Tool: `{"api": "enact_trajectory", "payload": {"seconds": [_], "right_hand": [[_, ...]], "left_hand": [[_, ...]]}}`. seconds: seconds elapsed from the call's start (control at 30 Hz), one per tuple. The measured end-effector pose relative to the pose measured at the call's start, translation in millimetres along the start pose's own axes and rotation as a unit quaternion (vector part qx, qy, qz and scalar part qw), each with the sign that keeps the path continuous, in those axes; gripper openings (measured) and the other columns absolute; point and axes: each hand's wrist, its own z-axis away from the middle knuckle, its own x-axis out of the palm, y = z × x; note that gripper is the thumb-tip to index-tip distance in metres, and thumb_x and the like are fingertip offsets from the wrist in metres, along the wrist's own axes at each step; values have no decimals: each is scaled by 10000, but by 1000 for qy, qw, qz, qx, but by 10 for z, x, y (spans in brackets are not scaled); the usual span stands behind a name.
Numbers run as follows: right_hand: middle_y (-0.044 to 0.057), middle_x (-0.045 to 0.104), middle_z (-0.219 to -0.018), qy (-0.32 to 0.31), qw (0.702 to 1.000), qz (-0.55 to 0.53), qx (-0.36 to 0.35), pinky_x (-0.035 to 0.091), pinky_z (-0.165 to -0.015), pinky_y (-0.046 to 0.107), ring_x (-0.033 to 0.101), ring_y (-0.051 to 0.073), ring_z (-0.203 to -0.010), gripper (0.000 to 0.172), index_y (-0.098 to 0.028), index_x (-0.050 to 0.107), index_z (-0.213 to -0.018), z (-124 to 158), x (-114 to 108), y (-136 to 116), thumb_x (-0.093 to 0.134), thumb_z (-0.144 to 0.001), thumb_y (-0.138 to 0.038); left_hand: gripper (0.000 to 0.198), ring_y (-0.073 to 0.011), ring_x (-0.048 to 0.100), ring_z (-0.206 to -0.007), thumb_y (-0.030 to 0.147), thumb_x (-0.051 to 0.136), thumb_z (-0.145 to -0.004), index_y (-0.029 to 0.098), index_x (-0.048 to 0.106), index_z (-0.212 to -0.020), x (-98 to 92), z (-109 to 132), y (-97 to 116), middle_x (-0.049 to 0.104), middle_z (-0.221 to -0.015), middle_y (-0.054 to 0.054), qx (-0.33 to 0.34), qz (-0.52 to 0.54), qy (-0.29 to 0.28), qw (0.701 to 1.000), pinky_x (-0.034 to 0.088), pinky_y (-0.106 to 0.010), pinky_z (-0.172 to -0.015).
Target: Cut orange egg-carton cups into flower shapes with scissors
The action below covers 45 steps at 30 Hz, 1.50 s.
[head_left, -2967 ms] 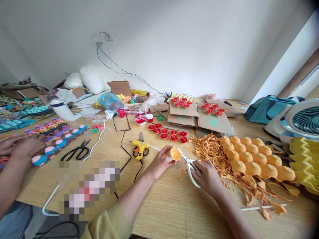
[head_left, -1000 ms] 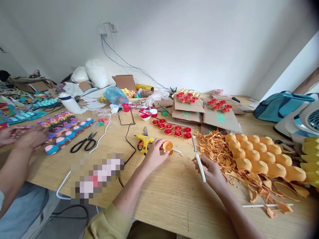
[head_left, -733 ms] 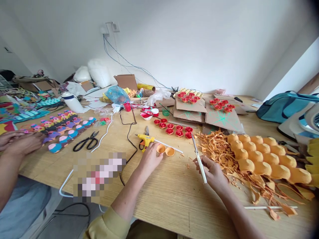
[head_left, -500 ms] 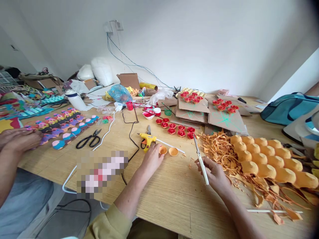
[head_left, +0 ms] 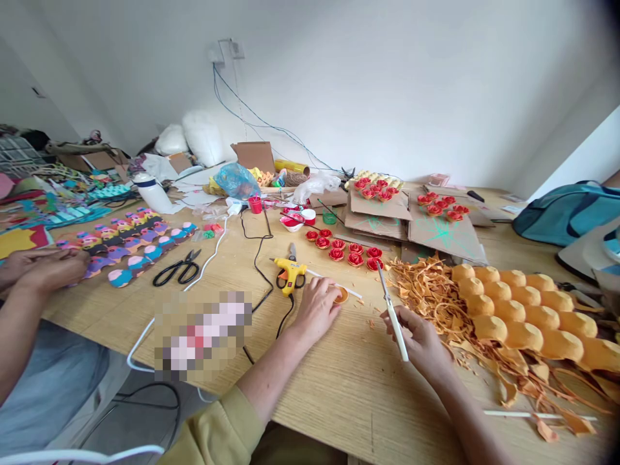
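My left hand [head_left: 317, 309] lies on the wooden table [head_left: 339, 387], its fingers curled down over small orange paper cups. One orange cup [head_left: 341, 296] peeks out at my fingertips; the other is hidden under my palm. To the right, my right hand [head_left: 420, 337] is closed round white-handled scissors [head_left: 391, 309]. Their blades are together and point up and away from me.
A yellow glue gun [head_left: 290, 270] with a black cord lies just behind my left hand. Red paper roses [head_left: 346, 252], orange scraps [head_left: 426, 290] and an orange egg tray [head_left: 523, 313] fill the right. Black scissors [head_left: 177, 268] lie left. Another person's hands [head_left: 43, 268] work at far left.
My left hand held a cup while the scissors cut it, then set it down beside a second cup. It has now moved right, over both. The scissors have closed and are held upright.
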Motion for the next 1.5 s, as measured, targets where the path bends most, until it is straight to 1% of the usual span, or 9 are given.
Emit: {"api": "enact_trajectory", "payload": {"seconds": [0.3,0.47,0.63,0.77,0.9,1.1,1.23,1.37,1.5], "right_hand": [[4,584,-662,-5,1000,-7,4,425,-611,280,526,164,-638,333,-192,656,-814,-7,-4,-21,541,-865,-500],[7,582,-675,-4,1000,-11,-3,435,-621,279,537,166,-654,332,-195,634,-759,-8,7,-8,528,-874,-488],[5,592,-680,-6,1000,-16,-7,440,-630,275,542,165,-655,339,-194,644,-789,-9,9,-17,527,-880,-499],[12,603,-710,-17,1000,4,-21,430,-628,272,535,161,-659,319,-194,628,-782,-7,29,10,502,-903,-461],[12,595,-698,-29,997,63,-39,410,-622,275,521,157,-650,302,-202,588,-767,6,75,28,473,-935,-426],[-2,577,-676,-43,984,151,-89,388,-657,293,522,161,-636,259,-223,501,-733,35,149,8,501,-937,-383],[14,611,-736,-55,977,176,-105,387,-706,307,550,174,-683,206,-227,491,-767,46,188,-4,506,-938,-342],[27,632,-773,-57,974,186,-114,388,-729,314,572,187,-717,176,-227,512,-796,54,218,-26,515,-934,-336],[25,633,-781,-66,976,169,-118,397,-745,319,568,183,-717,158,-224,529,-802,61,228,-51,527,-920,-329]], "left_hand": [[111,-261,526,-1058,114,601,-842,210,653,-862,20,-20,7,639,-1075,-75,22,9,-1,1000,452,-443,-939],[167,-228,568,-1078,76,577,-818,226,596,-889,-7,7,50,638,-1068,-68,35,123,39,991,471,-410,-963],[192,-236,530,-1261,48,565,-782,216,524,-867,-8,25,113,585,-1274,-115,40,217,70,973,428,-428,-1063],[181,-238,576,-1196,70,596,-778,215,512,-845,-28,28,146,629,-1200,-106,37,237,96,966,449,-414,-1024],[335,-231,619,-1058,165,712,-752,223,544,-1036,-38,40,155,647,-1090,-75,-10,238,125,963,499,-379,-932],[607,-237,626,-1053,207,784,-720,229,483,-1247,-21,61,161,620,-1174,-89,-55,253,147,955,530,-363,-886],[581,-235,629,-1047,216,783,-734,233,500,-1240,-33,61,183,634,-1174,-89,-43,234,149,960,534,-353,-866],[508,-234,626,-1067,223,792,-731,226,549,-1176,-15,53,192,658,-1129,-78,-37,244,168,955,499,-378,-954],[457,-230,640,-1023,253,809,-709,223,579,-1102,-8,42,208,678,-1081,-61,-71,282,152,945,496,-365,-934]]}}
